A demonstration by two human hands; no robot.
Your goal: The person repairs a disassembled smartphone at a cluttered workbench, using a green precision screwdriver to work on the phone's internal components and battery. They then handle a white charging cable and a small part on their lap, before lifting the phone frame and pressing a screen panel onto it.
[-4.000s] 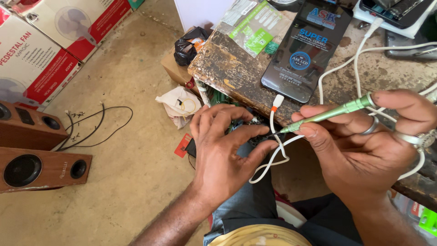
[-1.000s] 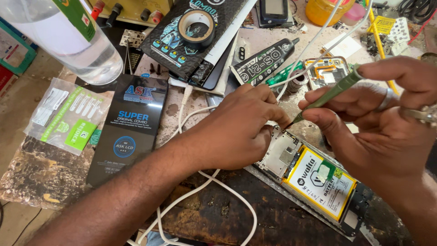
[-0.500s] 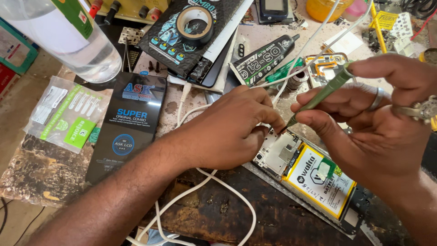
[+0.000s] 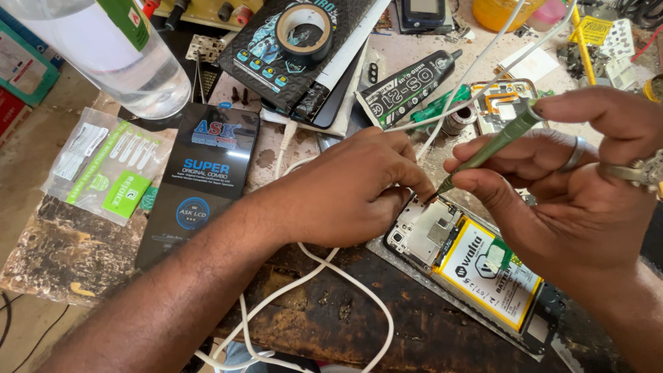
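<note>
An opened phone point(image 4: 449, 269) lies back-up on the worn workbench, its yellow and white battery and a silver shield plate exposed. My left hand point(image 4: 359, 183) rests fingers-down on the phone's top edge, pinning it. My right hand point(image 4: 573, 179) grips a slim green screwdriver point(image 4: 494, 146) like a pen. Its tip touches the phone's top corner, right beside my left fingertips.
A white cable point(image 4: 331, 276) loops under my left arm. A black boxed display part point(image 4: 200, 179) and a clear plastic packet point(image 4: 103, 169) lie at left. A plastic bottle point(image 4: 103, 48), a tape roll point(image 4: 304, 34), a black glue tube point(image 4: 407, 86) and small phone parts crowd the back of the bench.
The view went from my lap beside the bench to the benchtop. In the last second both hands stayed on the phone, with the screwdriver tip edging lower toward its top corner.
</note>
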